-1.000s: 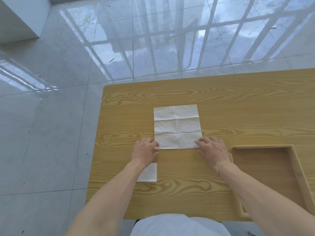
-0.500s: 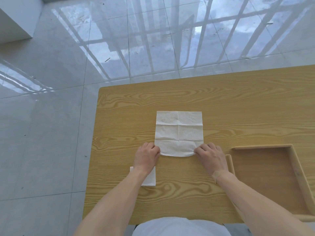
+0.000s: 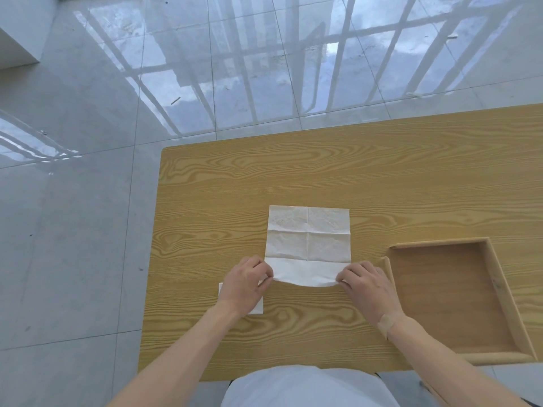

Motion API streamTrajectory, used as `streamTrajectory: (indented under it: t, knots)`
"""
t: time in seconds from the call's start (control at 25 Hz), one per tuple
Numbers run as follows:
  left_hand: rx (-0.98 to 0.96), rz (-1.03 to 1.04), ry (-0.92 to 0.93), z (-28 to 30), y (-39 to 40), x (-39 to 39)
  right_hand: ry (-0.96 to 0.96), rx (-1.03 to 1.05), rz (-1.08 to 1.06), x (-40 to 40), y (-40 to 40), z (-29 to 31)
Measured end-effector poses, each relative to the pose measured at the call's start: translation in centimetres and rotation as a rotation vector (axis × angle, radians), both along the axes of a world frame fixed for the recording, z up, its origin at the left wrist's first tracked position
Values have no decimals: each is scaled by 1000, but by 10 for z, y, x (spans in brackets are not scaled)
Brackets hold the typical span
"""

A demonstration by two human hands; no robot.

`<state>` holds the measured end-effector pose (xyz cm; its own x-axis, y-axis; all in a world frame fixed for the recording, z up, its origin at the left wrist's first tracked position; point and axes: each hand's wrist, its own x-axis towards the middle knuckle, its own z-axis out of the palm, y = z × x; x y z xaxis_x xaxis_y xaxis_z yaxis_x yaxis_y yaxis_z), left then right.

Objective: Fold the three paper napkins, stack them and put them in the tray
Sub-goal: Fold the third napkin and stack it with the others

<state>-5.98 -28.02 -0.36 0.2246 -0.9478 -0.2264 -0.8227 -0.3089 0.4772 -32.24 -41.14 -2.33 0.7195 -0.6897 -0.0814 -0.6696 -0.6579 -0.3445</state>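
Both hands have lifted the napkin's near edge since a second ago, when it lay flat; now that edge is raised and sags in a curve between them, starting to roll toward the far side.

Biggest thing first: table (image 3: 367, 183), light wood grain, its right side cut off by the frame and the near edge partly hidden behind the person's light shirt (image 3: 305, 389). Tray (image 3: 496, 292) sits on the right of the table, same wood; its near right corner runs right up to the frame edge. Nothing of the task is in it yet.

Napkin (image 3: 308, 236) is spread in the middle of the table, creased into a grid, the far two thirds flat. Left hand (image 3: 245, 284) pinches the near left corner, fingers curled together; right hand (image 3: 365, 284) pinches the near right corner the same way. Can't really make out the thumbs, they're tucked under the paper.

Folded napkin (image 3: 255, 306) lies under the left hand and wrist, so only a corner and a sliver show. Can't tell whether that's one piece or two stacked.
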Motion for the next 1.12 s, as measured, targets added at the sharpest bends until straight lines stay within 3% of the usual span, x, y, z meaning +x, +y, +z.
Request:
streamTrajectory:
  t: [0.24, 0.56, 0.8, 1.12]
  knots:
    - [145, -35, 237, 11, 23, -8, 109, 39, 67, -20, 28, 5]
    - [252, 65, 427, 20, 24, -2, -68, -71, 66, -27, 28, 6]
    - [298, 157, 527, 20, 16, 12, -96, -21, 59, -11, 7, 15]
    - [372, 295, 519, 8, -24, 34, 16, 104, -23, 28, -28, 12]
